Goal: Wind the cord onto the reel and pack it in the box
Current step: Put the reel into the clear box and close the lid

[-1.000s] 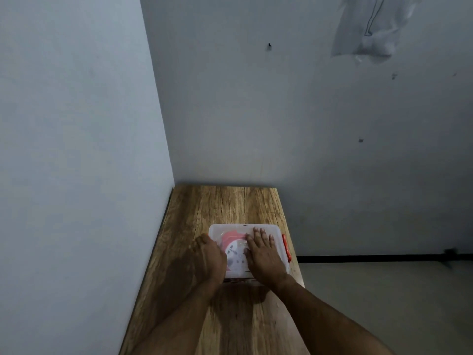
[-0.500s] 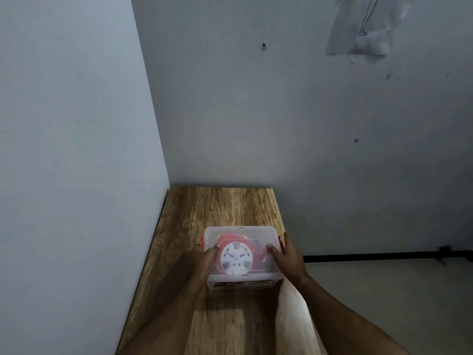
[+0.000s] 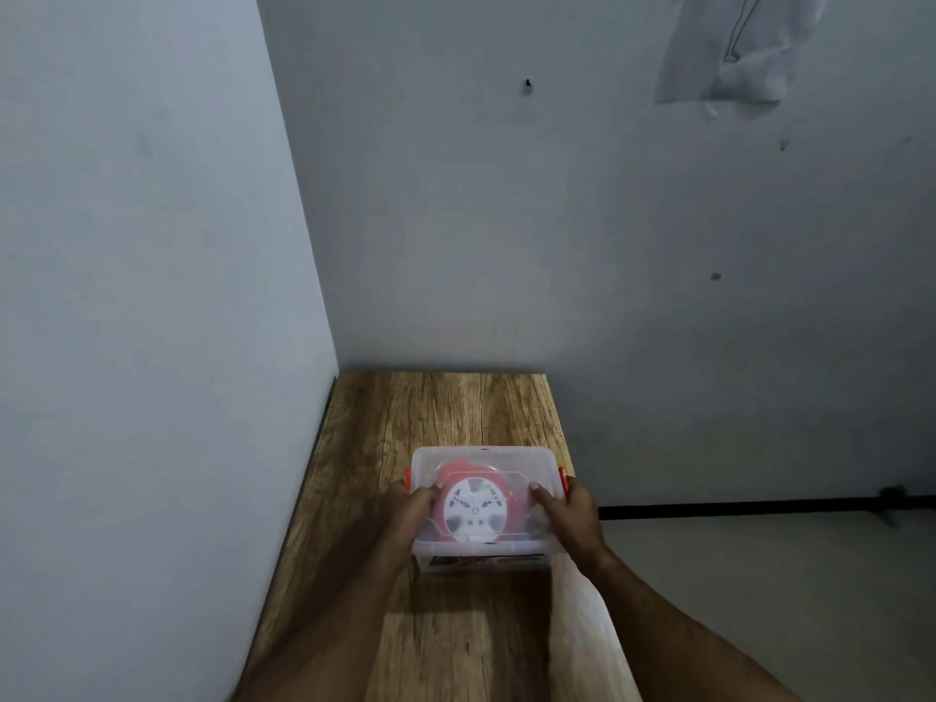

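Observation:
A clear plastic box (image 3: 527, 461) with its lid on and orange side clips stands on the wooden table (image 3: 445, 412). Inside it, seen through the lid, lies the red cord reel (image 3: 476, 509) with a round white socket face. My left hand (image 3: 407, 514) grips the box's left side, thumb on the lid. My right hand (image 3: 570, 516) grips the right side the same way, beside the right orange clip (image 3: 562, 476). The cord itself is hard to make out through the plastic.
The narrow table sits in a corner, with a wall along its left edge and another behind it. Its right edge drops to the floor (image 3: 759, 575). A clear plastic bag (image 3: 729, 48) hangs on the back wall, high right.
Both hands slid off the top of the lid and out to the box's two sides, where they now grip it. The box looks slightly raised and nearer to me.

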Action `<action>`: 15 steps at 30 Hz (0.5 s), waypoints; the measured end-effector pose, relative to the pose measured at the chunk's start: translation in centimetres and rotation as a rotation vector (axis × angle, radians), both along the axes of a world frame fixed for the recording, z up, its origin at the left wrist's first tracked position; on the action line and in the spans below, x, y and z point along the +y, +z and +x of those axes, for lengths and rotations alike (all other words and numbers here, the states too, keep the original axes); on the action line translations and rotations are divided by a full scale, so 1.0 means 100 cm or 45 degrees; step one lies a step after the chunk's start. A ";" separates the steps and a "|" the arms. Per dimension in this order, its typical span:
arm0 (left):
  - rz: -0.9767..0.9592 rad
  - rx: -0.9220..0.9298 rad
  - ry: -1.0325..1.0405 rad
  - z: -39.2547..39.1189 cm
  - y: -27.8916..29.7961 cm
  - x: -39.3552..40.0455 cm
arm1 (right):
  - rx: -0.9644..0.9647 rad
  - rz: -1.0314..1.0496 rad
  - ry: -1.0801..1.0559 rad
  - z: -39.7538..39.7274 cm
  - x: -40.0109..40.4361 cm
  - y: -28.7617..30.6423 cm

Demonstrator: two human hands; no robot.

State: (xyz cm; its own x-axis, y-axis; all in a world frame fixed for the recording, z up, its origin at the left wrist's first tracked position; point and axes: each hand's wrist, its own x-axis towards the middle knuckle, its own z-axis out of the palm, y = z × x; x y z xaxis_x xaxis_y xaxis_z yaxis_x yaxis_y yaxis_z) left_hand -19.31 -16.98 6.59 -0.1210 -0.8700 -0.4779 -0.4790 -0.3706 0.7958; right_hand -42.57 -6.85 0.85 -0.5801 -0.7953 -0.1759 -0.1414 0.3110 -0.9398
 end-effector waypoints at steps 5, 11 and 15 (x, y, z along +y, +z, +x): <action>0.047 0.024 0.017 -0.006 0.005 -0.016 | 0.013 0.017 -0.005 -0.009 -0.017 0.006; 0.024 0.104 0.029 -0.018 0.014 -0.048 | 0.038 0.010 -0.010 -0.019 -0.052 0.014; 0.003 0.117 0.030 -0.025 0.016 -0.081 | 0.040 -0.020 0.011 -0.027 -0.082 0.020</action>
